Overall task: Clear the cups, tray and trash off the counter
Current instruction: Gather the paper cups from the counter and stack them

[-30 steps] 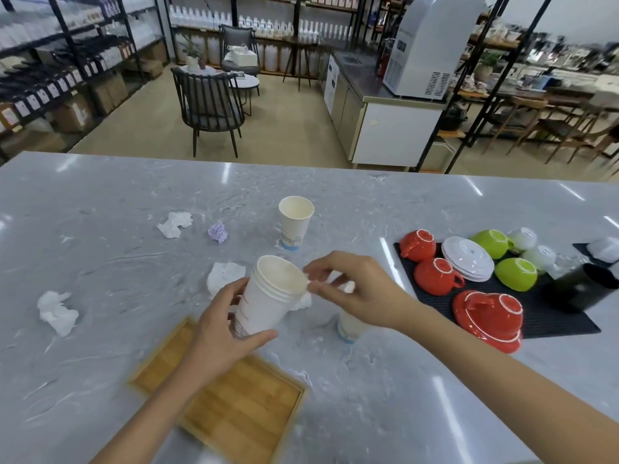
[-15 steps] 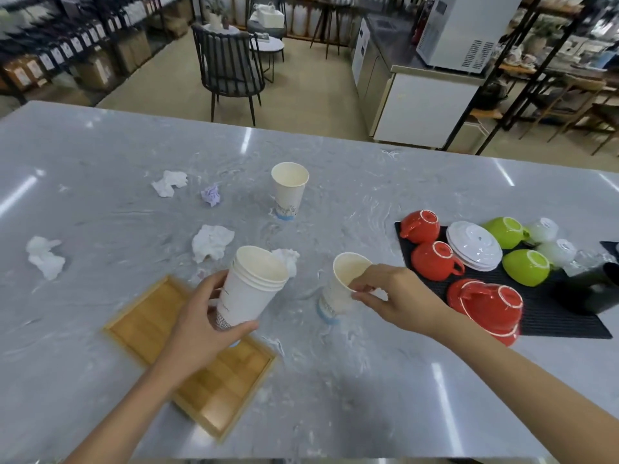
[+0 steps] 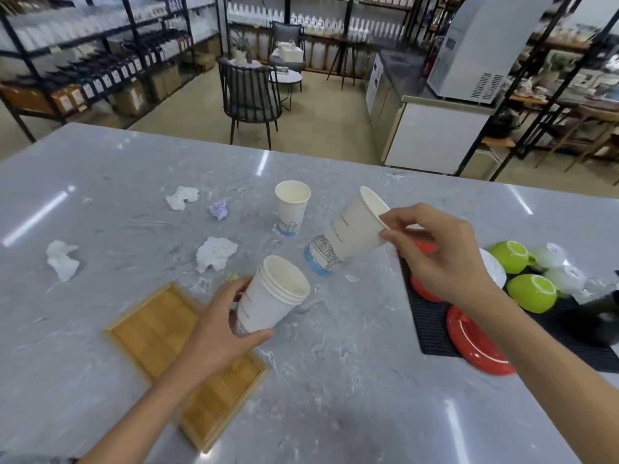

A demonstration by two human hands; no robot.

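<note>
On the grey marble counter (image 3: pixel 100 182), a nested stack of white paper cups (image 3: pixel 273 298) is gripped by the left hand (image 3: pixel 217 333) above the wooden tray (image 3: pixel 150 329). A tilted single paper cup (image 3: pixel 348 232), right of centre, is pinched at its rim by the right hand (image 3: pixel 438 252). Being light and crushable, it is best held gently.
</note>
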